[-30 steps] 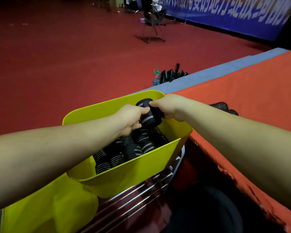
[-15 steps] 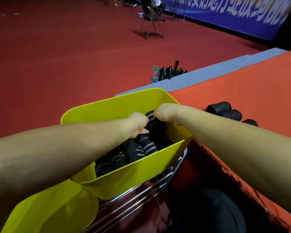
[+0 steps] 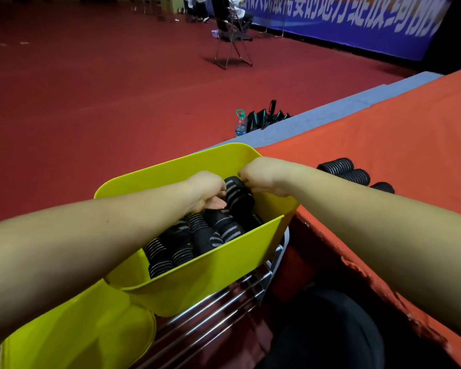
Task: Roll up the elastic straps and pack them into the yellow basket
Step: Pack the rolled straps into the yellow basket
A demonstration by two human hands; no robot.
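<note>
Since one second ago, both hands have lowered the black rolled elastic strap with grey stripes (image 3: 237,193) from above the far rim into the yellow plastic basket (image 3: 171,166); half a second ago it sat slightly deeper, more hidden by the hands.

Both forearms extend forward over the yellow basket's near wall. The left hand (image 3: 206,189) is inside the basket, knuckles up, fingers curled down against the left side of the held strap. The right hand (image 3: 261,174) hovers at the basket's far right corner, fingers curled, pinching the top right edge of the same strap. Both grips are narrow and closed on that roll; the fingertips themselves are hidden.

The held strap stands tilted in the basket's far right part, resting on the other rolled black straps (image 3: 186,241) that fill the basket floor toward its left near side.

The basket sits on a chrome wire rack (image 3: 224,302). Right of the basket lies an orange cloth-covered table (image 3: 383,145), bearing more rolled straps (image 3: 346,170) near the right forearm. Beyond the basket stand a clear water bottle with green cap (image 3: 240,123) and a folded black umbrella (image 3: 266,117).
</note>
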